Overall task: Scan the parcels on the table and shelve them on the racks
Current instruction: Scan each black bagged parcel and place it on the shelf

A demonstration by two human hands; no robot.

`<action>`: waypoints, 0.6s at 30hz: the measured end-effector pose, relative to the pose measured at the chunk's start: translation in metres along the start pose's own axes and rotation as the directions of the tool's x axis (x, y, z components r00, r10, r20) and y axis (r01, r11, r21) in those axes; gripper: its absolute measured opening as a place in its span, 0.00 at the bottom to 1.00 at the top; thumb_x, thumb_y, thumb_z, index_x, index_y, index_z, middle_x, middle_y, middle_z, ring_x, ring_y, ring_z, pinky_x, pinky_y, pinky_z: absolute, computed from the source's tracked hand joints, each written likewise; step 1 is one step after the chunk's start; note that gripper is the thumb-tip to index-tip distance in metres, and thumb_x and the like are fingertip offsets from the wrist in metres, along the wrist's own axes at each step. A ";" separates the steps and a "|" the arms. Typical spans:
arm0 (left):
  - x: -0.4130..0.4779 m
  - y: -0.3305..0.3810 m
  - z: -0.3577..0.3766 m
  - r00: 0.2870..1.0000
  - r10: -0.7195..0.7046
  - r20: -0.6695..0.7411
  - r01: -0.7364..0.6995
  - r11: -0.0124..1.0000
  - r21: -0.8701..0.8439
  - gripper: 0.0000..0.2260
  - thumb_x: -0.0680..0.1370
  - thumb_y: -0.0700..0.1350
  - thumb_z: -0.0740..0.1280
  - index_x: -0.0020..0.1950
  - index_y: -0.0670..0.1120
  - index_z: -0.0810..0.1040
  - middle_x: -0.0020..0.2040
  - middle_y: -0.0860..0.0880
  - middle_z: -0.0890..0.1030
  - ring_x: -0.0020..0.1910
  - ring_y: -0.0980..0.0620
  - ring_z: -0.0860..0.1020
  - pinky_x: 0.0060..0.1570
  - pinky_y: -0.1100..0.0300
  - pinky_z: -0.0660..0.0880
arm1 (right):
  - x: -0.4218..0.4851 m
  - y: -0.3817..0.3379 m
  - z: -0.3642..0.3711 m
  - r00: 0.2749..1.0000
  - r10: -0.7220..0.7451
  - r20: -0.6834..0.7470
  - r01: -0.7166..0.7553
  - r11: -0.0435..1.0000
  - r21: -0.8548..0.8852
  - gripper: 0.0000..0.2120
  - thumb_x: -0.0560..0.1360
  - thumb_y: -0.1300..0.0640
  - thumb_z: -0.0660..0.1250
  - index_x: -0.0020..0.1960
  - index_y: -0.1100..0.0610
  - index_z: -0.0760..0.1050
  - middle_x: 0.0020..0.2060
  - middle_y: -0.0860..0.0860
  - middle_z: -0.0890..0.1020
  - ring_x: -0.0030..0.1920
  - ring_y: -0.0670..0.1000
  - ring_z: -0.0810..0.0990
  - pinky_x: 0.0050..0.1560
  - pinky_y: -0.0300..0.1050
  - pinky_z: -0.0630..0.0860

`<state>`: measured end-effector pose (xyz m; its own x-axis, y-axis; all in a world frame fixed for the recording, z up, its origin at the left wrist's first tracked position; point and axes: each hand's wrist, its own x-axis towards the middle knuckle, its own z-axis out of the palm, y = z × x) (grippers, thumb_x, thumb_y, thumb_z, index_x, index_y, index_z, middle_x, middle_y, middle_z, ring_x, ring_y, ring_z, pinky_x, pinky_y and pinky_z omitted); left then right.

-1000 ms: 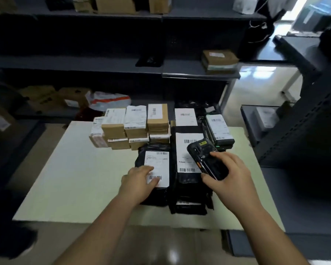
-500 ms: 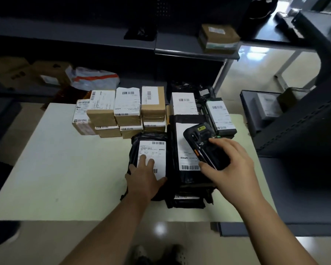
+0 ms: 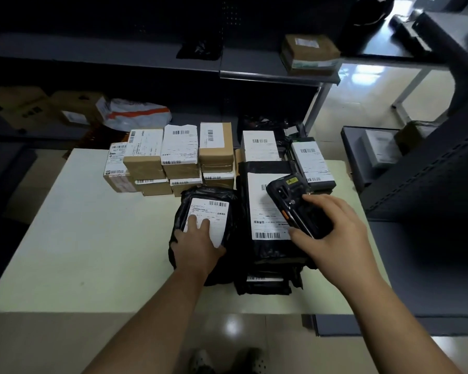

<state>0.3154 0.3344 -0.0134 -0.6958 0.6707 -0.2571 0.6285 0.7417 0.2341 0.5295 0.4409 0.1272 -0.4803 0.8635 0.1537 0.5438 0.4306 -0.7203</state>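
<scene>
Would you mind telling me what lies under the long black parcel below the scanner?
Another black bag pokes out at the near end, showing a label strip; the rest is covered.

Both bare forearms reach forward from the lower edge of the view. The left hand lies palm down, its fingers straight and close together, resting flat on a parcel. The right hand, knuckles up, curls thumb and fingers round a scanner, which is tilted to the left.
</scene>
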 end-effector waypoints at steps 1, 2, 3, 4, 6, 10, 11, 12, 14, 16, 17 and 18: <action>-0.001 -0.001 -0.001 1.000 -0.006 -0.007 0.006 1.000 -0.009 0.30 0.69 0.64 0.70 0.66 0.51 0.69 0.70 0.49 0.62 0.59 0.38 0.69 0.59 0.45 0.71 | -0.001 0.000 -0.001 1.000 0.003 0.002 -0.003 1.000 -0.001 0.28 0.63 0.54 0.77 0.63 0.47 0.78 0.58 0.43 0.76 0.57 0.37 0.72 0.58 0.22 0.63; -0.002 -0.004 -0.002 1.000 -0.005 -0.027 0.005 1.000 -0.015 0.29 0.68 0.63 0.70 0.64 0.50 0.70 0.69 0.49 0.63 0.58 0.38 0.69 0.58 0.46 0.70 | -0.001 0.000 -0.001 1.000 0.006 0.004 -0.006 1.000 -0.003 0.28 0.63 0.54 0.77 0.63 0.46 0.78 0.58 0.43 0.76 0.57 0.38 0.72 0.58 0.24 0.63; -0.004 -0.007 -0.004 0.999 0.002 -0.055 -0.003 1.000 -0.022 0.28 0.68 0.63 0.70 0.62 0.50 0.72 0.68 0.49 0.64 0.57 0.38 0.69 0.58 0.46 0.70 | -0.002 -0.001 -0.001 1.000 0.009 0.009 -0.009 1.000 -0.004 0.28 0.64 0.53 0.77 0.63 0.46 0.77 0.59 0.43 0.75 0.58 0.38 0.73 0.59 0.26 0.64; -0.007 -0.009 -0.008 0.996 0.012 -0.087 -0.015 0.999 -0.033 0.27 0.68 0.62 0.71 0.61 0.50 0.73 0.68 0.49 0.65 0.57 0.39 0.69 0.58 0.47 0.69 | -0.002 -0.002 -0.002 1.000 0.012 0.015 -0.012 1.000 -0.005 0.28 0.64 0.53 0.77 0.63 0.45 0.77 0.59 0.42 0.75 0.58 0.39 0.73 0.59 0.28 0.65; -0.012 -0.012 -0.019 0.990 0.027 -0.136 -0.036 0.997 -0.063 0.27 0.67 0.61 0.71 0.61 0.50 0.73 0.69 0.49 0.64 0.58 0.39 0.69 0.58 0.47 0.68 | -0.003 -0.007 -0.003 1.000 0.011 0.028 -0.011 1.000 -0.003 0.28 0.64 0.52 0.77 0.63 0.44 0.77 0.59 0.41 0.75 0.57 0.39 0.73 0.59 0.33 0.68; -0.025 -0.005 -0.063 0.976 0.031 -0.217 -0.061 0.989 -0.135 0.28 0.68 0.60 0.71 0.66 0.53 0.72 0.72 0.51 0.62 0.64 0.41 0.65 0.63 0.48 0.65 | -0.003 -0.028 -0.010 0.998 -0.017 0.053 0.017 1.000 0.004 0.28 0.64 0.49 0.75 0.63 0.42 0.76 0.59 0.41 0.75 0.56 0.40 0.73 0.56 0.37 0.71; -0.029 -0.003 -0.077 0.969 0.030 -0.246 -0.068 0.986 -0.149 0.28 0.68 0.59 0.71 0.66 0.53 0.72 0.72 0.52 0.61 0.64 0.42 0.65 0.64 0.48 0.64 | -0.002 -0.035 -0.013 0.998 -0.025 0.052 0.025 1.000 0.007 0.27 0.64 0.49 0.75 0.63 0.42 0.76 0.59 0.41 0.75 0.55 0.40 0.73 0.55 0.36 0.70; -0.032 0.000 -0.092 0.961 0.031 -0.276 -0.079 0.984 -0.162 0.28 0.68 0.59 0.71 0.66 0.53 0.72 0.72 0.52 0.61 0.64 0.42 0.65 0.64 0.48 0.64 | -0.001 -0.042 -0.018 0.998 -0.034 0.048 0.034 0.999 0.012 0.27 0.64 0.48 0.74 0.63 0.42 0.75 0.59 0.41 0.75 0.55 0.40 0.73 0.54 0.36 0.70; -0.041 0.005 -0.121 0.944 0.042 -0.328 -0.105 0.978 -0.178 0.28 0.68 0.59 0.71 0.67 0.54 0.72 0.71 0.53 0.61 0.64 0.42 0.65 0.63 0.48 0.64 | 0.003 -0.057 -0.029 0.998 -0.054 0.031 0.054 0.998 0.022 0.27 0.65 0.49 0.75 0.63 0.41 0.75 0.58 0.40 0.74 0.54 0.39 0.73 0.53 0.36 0.69; -0.051 0.011 -0.151 0.920 0.062 -0.387 -0.148 0.969 -0.198 0.28 0.68 0.60 0.71 0.67 0.53 0.72 0.70 0.53 0.61 0.64 0.43 0.65 0.63 0.48 0.65 | 0.005 -0.073 -0.042 0.997 -0.081 0.006 0.081 0.996 0.032 0.27 0.65 0.49 0.75 0.63 0.41 0.75 0.58 0.39 0.74 0.54 0.39 0.72 0.54 0.37 0.70; -0.056 0.016 -0.165 0.906 0.071 -0.417 -0.170 0.964 -0.206 0.28 0.68 0.60 0.71 0.67 0.54 0.71 0.69 0.54 0.61 0.64 0.43 0.64 0.63 0.48 0.65 | 0.006 -0.081 -0.049 0.995 -0.096 -0.007 0.096 0.995 0.036 0.27 0.65 0.49 0.75 0.63 0.40 0.75 0.58 0.39 0.74 0.54 0.40 0.73 0.54 0.39 0.72; -0.062 0.020 -0.179 0.891 0.078 -0.448 -0.188 0.960 -0.206 0.28 0.68 0.60 0.71 0.66 0.54 0.71 0.69 0.54 0.61 0.64 0.44 0.64 0.63 0.48 0.65 | 0.006 -0.089 -0.056 0.993 -0.112 -0.021 0.113 0.993 0.040 0.27 0.65 0.49 0.75 0.63 0.40 0.75 0.57 0.39 0.74 0.54 0.41 0.73 0.54 0.40 0.73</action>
<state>0.3083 0.3074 0.1753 -0.7262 0.6548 0.2093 0.6628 0.5861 0.4660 0.5168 0.4229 0.2301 -0.5239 0.8150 0.2477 0.4577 0.5145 -0.7251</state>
